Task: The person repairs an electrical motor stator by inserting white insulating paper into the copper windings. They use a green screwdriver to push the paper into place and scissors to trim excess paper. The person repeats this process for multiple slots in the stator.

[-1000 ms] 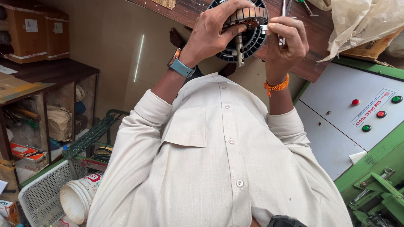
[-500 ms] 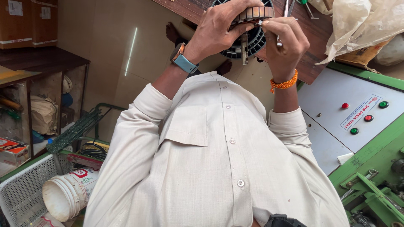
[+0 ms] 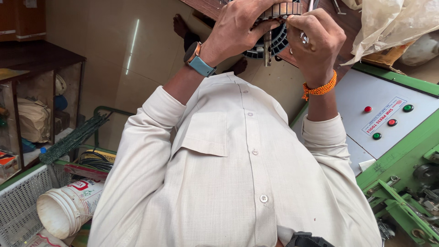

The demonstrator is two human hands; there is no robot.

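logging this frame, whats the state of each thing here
left hand: gripping the slotted metal core
right hand: pinching a thin tool at the core
core shaft: pointing toward the chest
black fan part: behind the core, partly hidden
white bucket: on its side, mouth open
watch: strapped on the left wrist

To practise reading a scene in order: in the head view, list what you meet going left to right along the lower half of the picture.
White wire basket → white plastic bucket lying on its side → the person's cream buttoned shirt → grey control panel with red and green buttons → green machine frame.
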